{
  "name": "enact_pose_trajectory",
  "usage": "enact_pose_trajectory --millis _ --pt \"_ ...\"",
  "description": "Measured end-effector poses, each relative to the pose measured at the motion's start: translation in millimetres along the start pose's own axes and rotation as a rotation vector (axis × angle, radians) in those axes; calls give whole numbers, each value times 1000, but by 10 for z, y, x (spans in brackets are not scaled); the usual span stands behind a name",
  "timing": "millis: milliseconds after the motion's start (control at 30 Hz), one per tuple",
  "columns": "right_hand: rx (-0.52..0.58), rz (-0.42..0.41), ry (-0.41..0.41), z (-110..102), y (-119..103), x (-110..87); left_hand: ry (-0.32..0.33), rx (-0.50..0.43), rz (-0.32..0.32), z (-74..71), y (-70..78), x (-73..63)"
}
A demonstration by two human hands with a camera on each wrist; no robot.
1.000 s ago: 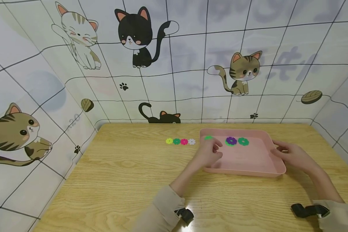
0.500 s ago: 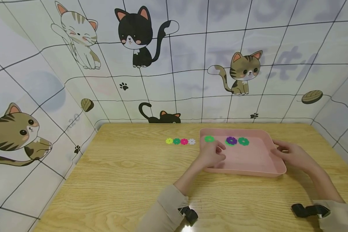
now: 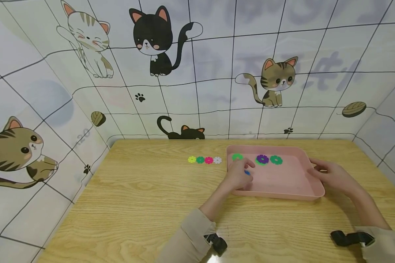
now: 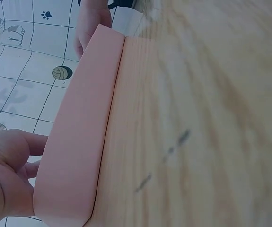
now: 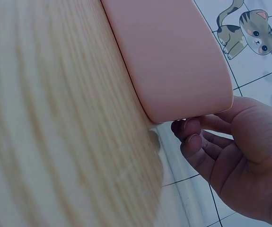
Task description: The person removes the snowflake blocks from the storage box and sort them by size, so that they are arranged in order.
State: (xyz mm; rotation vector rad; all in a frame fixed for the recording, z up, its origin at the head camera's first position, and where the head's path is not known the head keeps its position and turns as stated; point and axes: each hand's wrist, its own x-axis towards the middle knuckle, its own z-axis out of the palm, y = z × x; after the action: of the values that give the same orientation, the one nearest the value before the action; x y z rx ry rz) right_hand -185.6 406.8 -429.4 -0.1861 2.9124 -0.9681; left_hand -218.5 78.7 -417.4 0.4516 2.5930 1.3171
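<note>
A blue flower-shaped disc [image 3: 247, 172] is right of centre in the head view, in the left part of the shallow pink tray [image 3: 283, 179], between the thumb and curled fingers of the left hand [image 3: 238, 175]; they seem to pinch it, though most of the disc is hidden. It looks like thin plastic, so it is probably very light, fairly stiff, a little slick and hard to break; a fingertip pinch across opposite notched edges should suit it better than a grip on its flat faces. At the right of the frame the right hand [image 3: 332, 177] holds the tray's right rim, thumb at the edge and other fingers bent against the outer wall. The tray looks light and rigid, liable to slide on the smooth wooden surface [image 3: 135, 197], so the rim is the sensible hold. Along the tray's upper part lie a light green disc [image 3: 237, 156], a purple disc [image 3: 262, 159] overlapping a bright green disc [image 3: 260, 164], and a teal disc [image 3: 276, 160]; that overlapped pair may need a fingernail to part
</note>
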Motion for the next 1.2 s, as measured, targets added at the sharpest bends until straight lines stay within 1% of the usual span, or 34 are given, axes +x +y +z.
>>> enact_pose_trajectory --millis 67,167,233,267,333,400,500,700,833,967,1100,1200 --pt "0 11 -6 1 -11 1 -6 -1 -8 0 2 -4" --pt "-2 14 -9 1 -15 2 -31 -53 -45 2 8 -14" --pt "-2 15 -9 -1 -18 -1 -50 -59 -64 5 10 -13" --pt "-1 15 -9 -1 -18 -3 -61 -47 -64 7 10 -11" --pt "0 12 -8 -2 -17 -4 -79 -4 -40 8 1 -8" --pt "3 9 -7 -2 -16 -6 -87 64 -1 5 -15 -2" --pt "4 6 -7 -2 -13 -5 -106 94 27 5 -36 3" --pt "-6 8 -9 0 -1 5 -143 60 45 0 -57 3" --pt "-7 7 -7 1 0 9 -152 32 54 14 -71 9" --pt "0 -9 -1 2 0 2 -143 11 70 36 -84 18" --pt "0 -13 4 6 6 1 -122 -39 84 53 -107 25" --pt "-6 -10 8 6 13 3 -111 -76 115 44 -123 26"
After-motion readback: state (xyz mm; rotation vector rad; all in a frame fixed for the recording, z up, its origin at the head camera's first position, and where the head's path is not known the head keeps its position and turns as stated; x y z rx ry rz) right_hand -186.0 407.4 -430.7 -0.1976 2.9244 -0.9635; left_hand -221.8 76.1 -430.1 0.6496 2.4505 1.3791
